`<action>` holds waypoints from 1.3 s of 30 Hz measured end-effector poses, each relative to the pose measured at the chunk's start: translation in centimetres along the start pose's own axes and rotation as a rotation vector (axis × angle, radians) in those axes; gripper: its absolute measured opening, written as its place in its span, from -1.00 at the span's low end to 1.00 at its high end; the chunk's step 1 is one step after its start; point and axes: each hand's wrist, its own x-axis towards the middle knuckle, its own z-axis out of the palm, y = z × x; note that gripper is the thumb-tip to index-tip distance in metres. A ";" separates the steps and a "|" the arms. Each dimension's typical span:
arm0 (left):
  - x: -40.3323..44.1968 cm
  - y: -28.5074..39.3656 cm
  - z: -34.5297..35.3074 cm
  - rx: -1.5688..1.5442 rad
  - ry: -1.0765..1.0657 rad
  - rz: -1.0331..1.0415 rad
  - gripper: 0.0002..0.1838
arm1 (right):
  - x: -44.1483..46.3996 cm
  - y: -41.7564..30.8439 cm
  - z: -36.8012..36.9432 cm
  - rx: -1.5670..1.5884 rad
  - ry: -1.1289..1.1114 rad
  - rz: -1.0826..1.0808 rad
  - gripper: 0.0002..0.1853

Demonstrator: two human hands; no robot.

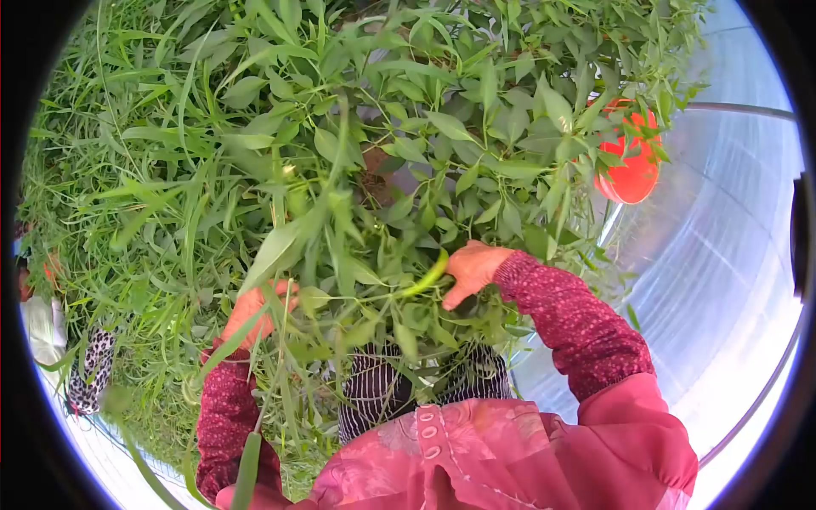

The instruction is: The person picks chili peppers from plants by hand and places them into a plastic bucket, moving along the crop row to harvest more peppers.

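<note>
My right hand (476, 270) reaches in among the leaves of a leafy green plant (382, 314). Its thumb and forefinger are apart, just beside a long light-green pepper (427, 275). The pepper's upper end is at the fingertips; whether they touch it I cannot tell. On the other side of the plant, my left hand (252, 316) is among stems and long grass blades. Leaves cover part of its fingers, so its grip is not clear. Both forearms wear dark red speckled sleeves.
A red bucket (633, 161) stands among the foliage at the right. Beyond it curves a translucent plastic sheet wall (714, 255) with dark ribs. Tall grass (144, 204) fills the left side. A leopard-print cloth item (91, 371) is at the lower left edge.
</note>
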 end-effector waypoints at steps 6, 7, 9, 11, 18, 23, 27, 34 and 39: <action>-0.4 6.1 6.4 0.440 0.073 0.084 -0.87 | -2.6 1.0 2.2 -0.177 -0.008 0.021 -0.13; 0.2 6.2 7.9 0.440 0.069 0.089 -0.87 | -3.0 0.8 2.5 -0.216 -0.014 0.020 -0.15; 2.1 6.1 10.6 1.295 -0.132 0.662 -0.85 | -3.1 1.2 3.8 -0.257 -0.016 0.023 -0.17; 3.3 5.7 16.9 1.720 -0.228 1.047 -0.78 | -3.3 3.3 6.7 -0.440 0.122 -0.037 -0.30; 19.6 -10.6 19.5 1.428 0.046 0.616 -0.65 | -4.7 2.9 7.9 -0.575 0.022 0.092 -0.54; 14.1 -5.8 16.1 2.072 -0.577 -0.264 -0.25 | -5.3 4.5 10.1 -0.548 0.251 0.092 -0.73; 10.8 -5.1 12.8 1.799 -0.546 -0.213 -0.15 | -4.0 7.9 14.2 -0.469 0.399 0.197 -0.70; 5.3 -4.7 16.3 1.874 -0.539 0.076 -0.50 | -3.0 7.5 14.1 -0.337 0.544 -0.213 -0.56; 5.0 -11.9 17.0 1.730 -0.613 0.109 -0.66 | -0.9 -2.9 9.4 -0.517 0.504 -0.216 -0.37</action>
